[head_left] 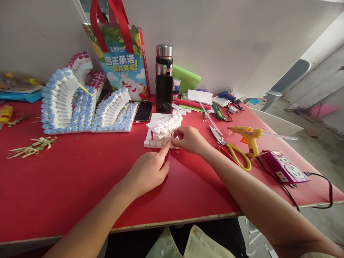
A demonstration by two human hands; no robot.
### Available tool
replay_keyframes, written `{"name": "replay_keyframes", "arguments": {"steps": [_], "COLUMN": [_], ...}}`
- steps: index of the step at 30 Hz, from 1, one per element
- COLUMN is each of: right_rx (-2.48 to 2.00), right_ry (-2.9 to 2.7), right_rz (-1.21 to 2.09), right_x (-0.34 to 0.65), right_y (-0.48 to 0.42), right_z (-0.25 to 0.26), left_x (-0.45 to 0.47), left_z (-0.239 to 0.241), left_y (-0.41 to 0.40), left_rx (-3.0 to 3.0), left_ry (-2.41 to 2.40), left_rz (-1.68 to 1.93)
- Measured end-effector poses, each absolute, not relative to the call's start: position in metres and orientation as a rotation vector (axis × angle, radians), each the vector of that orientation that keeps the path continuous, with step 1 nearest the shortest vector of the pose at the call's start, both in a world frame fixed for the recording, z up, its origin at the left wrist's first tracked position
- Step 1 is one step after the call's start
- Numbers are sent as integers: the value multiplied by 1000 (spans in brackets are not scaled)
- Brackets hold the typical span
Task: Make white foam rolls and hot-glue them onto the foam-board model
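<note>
A small white model (164, 129) stands on the red table. Its raised, slanted top is covered with white rosettes, and thin red posts show beneath. Along the front edge of its white base (147, 138) runs a row of little round white pieces. My left hand (149, 168) reaches in from the front, its index finger stretched to the base's front edge and its thumb apart. At the base's right side, my right hand (192, 139) is closed in a pinch. Its fingers hide whatever lies between them.
Larger blue-and-white rosette models (67, 104) stand at left, before a shopping bag (122, 61). Behind the white model are a thermos (164, 53), an upright dark phone (164, 94) and a flat phone (143, 111). Pliers (233, 152), a yellow glue gun (248, 136) and a purple power strip (285, 166) lie right.
</note>
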State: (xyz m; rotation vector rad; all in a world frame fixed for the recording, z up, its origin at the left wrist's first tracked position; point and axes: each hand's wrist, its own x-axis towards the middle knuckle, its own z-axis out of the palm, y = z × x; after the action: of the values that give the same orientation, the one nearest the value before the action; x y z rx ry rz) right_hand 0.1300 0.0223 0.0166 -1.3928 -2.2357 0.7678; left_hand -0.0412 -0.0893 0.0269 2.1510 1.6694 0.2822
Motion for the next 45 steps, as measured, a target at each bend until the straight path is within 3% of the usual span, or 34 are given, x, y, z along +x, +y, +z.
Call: {"name": "replay_keyframes", "arguments": {"steps": [18, 45], "right_rx": [-1293, -1140], "right_ry": [-2261, -2127], "right_rz": [708, 799], "right_x": [131, 158], "right_y": [20, 26], "right_z": [14, 7], "left_x": [-29, -28], "left_z": [21, 16], "left_y": [-75, -69], "left_rx": [1843, 1971], "left_ry": [1670, 1860], "left_rz": [393, 249]}}
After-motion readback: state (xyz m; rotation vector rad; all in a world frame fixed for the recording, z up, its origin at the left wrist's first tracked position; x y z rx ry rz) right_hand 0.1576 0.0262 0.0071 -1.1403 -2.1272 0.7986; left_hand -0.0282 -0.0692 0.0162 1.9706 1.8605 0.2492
